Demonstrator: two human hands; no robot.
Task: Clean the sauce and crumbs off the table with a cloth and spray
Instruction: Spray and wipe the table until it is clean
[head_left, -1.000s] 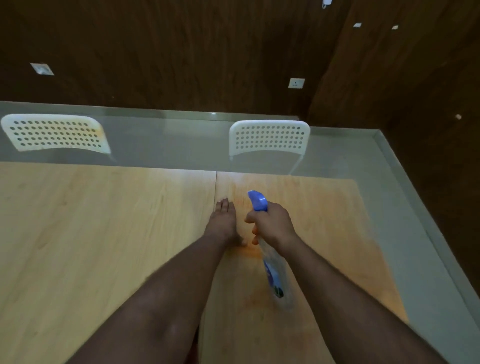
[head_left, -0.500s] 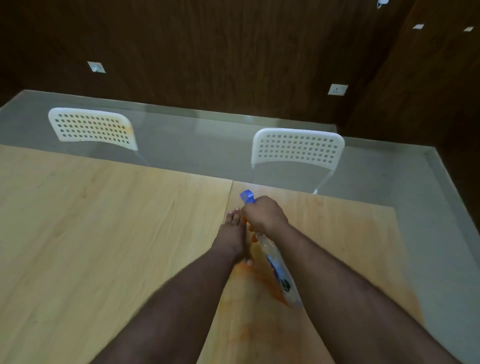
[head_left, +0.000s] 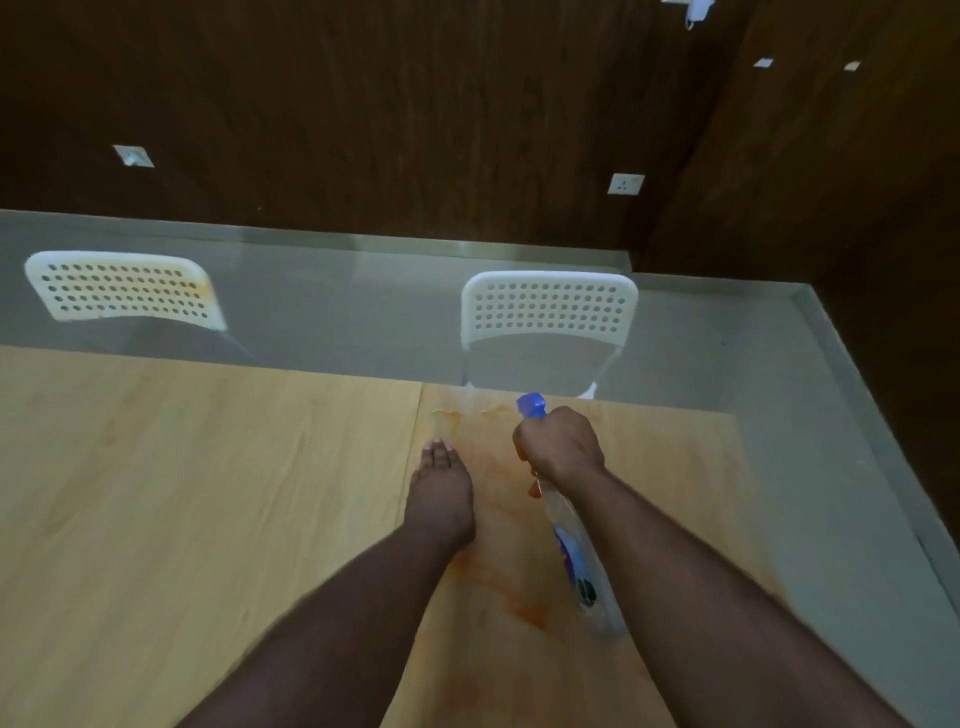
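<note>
Left hand (head_left: 441, 493) lies flat, fingers straight, mid-frame on the tabletop (head_left: 182, 493). Just right, the right hand (head_left: 561, 447) clamps the spray bottle (head_left: 571, 551) at its neck: light, rigid, probably slick plastic. Orange sauce smear (head_left: 509, 587) stains the wood; no cloth visible. White chairs (head_left: 550, 312) stand in the upper frame.

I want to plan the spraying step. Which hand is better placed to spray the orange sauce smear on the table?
Right. The right hand already grips the spray bottle over the sauce smear. The left hand rests flat on the table, holding nothing.
</note>
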